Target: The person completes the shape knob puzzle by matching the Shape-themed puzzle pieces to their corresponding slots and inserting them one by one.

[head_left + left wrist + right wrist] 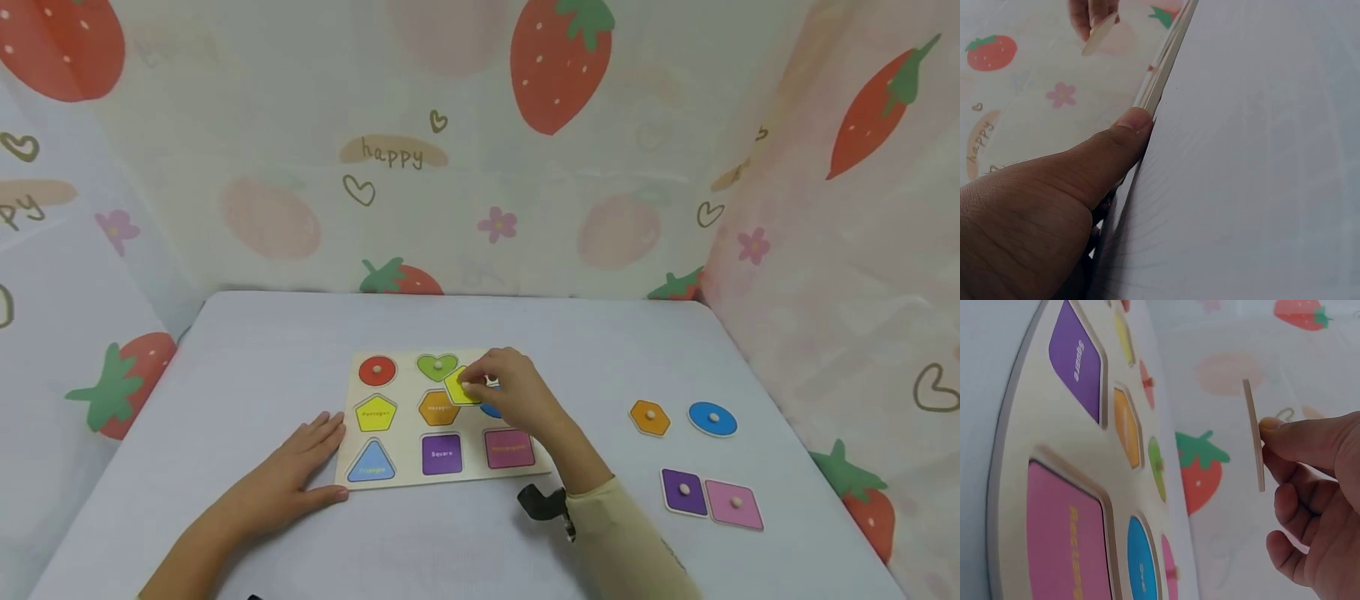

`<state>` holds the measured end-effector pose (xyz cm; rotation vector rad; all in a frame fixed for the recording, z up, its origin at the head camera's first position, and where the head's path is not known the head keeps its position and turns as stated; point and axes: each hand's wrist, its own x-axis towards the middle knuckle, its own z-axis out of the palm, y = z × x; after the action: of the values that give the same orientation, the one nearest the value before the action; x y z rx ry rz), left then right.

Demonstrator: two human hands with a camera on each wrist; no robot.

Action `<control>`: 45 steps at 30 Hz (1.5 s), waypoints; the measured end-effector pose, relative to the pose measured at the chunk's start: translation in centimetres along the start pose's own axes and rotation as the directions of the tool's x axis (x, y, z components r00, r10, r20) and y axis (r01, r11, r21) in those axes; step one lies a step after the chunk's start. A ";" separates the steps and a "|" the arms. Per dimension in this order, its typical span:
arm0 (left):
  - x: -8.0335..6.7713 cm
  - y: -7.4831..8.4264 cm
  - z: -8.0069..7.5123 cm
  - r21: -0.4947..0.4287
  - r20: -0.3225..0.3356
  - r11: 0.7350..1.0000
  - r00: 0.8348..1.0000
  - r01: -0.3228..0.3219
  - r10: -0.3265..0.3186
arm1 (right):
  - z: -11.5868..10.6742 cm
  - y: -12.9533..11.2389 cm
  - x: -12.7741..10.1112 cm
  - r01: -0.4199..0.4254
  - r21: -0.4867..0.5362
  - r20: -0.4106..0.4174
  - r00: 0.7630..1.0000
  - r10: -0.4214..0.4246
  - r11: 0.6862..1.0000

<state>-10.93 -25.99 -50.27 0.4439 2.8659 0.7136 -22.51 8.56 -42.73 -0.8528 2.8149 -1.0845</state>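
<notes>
A cream shape-puzzle board (407, 437) lies flat on the table. My left hand (281, 471) rests at its left edge, fingers extended and thumb at the near corner; in the left wrist view the thumb (1116, 140) touches the board's edge. My right hand (521, 396) pinches a yellow pentagon piece (454, 385) by its knob, holding it raised over the board. Edge-on, this piece (1251, 425) shows clear of the board in the right wrist view. The yellow pentagon recess (375, 421), left of the orange hexagon recess (435, 408), is uncovered.
Set in the top row are a red circle piece (367, 372) and a green heart piece (427, 365). Right of the board lie an orange hexagon (641, 417), blue oval (701, 417), purple square (675, 479) and pink rectangle piece (723, 492). Strawberry-print curtains surround the white table.
</notes>
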 end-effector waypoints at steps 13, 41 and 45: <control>0.0 -0.2 -0.1 -0.010 0.001 1.000 1.000 0.007 -0.007 | 3.3 -2.7 1.6 0.009 -0.047 0.068 0.998 -0.005 0.999; 0.1 -0.1 -0.2 -0.026 0.011 1.000 1.000 -0.001 0.002 | 9.1 -5.1 4.6 0.043 -0.205 0.136 0.991 -0.015 0.978; 0.0 0.0 0.0 -0.036 0.001 0.999 1.000 -0.015 0.015 | 9.6 -5.5 4.7 -0.008 -0.167 0.144 0.989 0.032 0.986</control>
<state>-10.98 -25.99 -50.29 0.4606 2.8461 0.7658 -22.04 -3.04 -45.75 -0.8743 2.8126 -0.7588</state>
